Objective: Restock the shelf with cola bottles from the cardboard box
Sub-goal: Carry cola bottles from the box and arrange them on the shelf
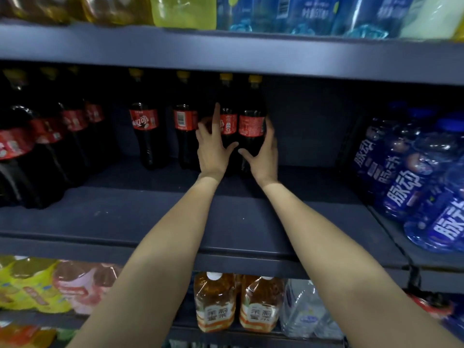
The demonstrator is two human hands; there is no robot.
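Observation:
Two cola bottles with red labels and yellow caps stand side by side at the back of the dark middle shelf [150, 222]. My left hand [212, 146] wraps the left bottle [228, 124], its index finger stretched up along the side. My right hand [263, 151] grips the right bottle [251, 121] from its right. Two more cola bottles [144, 126] stand to the left, apart from each other. A dense row of larger cola bottles [37, 151] fills the shelf's far left. The cardboard box is out of view.
Blue drink bottles [411, 172] crowd the right section behind a divider. The shelf above [226, 54] hangs low over the caps and carries yellow and blue bottles. Below stand orange tea bottles [238, 302], clear water bottles and yellow-wrapped packs. Bare shelf lies right of my hands.

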